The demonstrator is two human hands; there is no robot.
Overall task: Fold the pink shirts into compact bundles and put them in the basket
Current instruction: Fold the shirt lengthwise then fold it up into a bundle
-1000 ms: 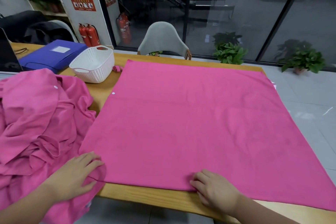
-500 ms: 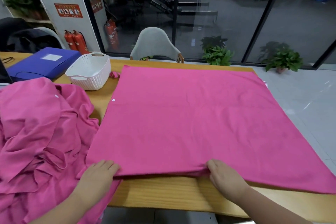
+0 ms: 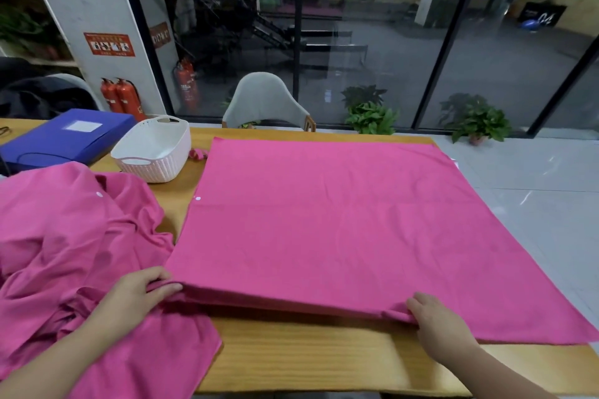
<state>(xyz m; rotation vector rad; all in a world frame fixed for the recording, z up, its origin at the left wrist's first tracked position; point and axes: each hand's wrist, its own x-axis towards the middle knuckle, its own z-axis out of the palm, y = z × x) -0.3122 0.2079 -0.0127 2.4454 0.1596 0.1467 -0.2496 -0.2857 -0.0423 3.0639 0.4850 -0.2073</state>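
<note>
Two hands hold the near hem of a pink shirt [image 3: 330, 223] spread flat on the wooden desk [image 3: 308, 356]. The left hand [image 3: 136, 293] has its fingers [image 3: 162, 290] curled narrow around the hem's left corner, with cloth bunched between thumb and fingertips. The right hand [image 3: 437, 322] pinches the hem further along, its fingers tucked under a small fold of fabric. Between the two hands the hem is raised slightly off the desk and a dark shadow shows beneath it. Beyond the fingers the shirt stretches flat to the far edge of the desk, and a white button [image 3: 198, 198] sits on its left edge.

Under and to the left of the left hand lies a heap of crumpled pink shirts [image 3: 64, 253], with a white button showing near a collar. Past that heap, well beyond the left fingers, stands a white woven basket [image 3: 152, 152], and just left of it a blue file box [image 3: 61, 139]. A scrap of pink cloth lies between the basket and the spread shirt. Behind the desk stand a grey chair [image 3: 264, 100], red fire extinguishers [image 3: 118, 95] and potted plants [image 3: 372, 116] by the glass wall.
</note>
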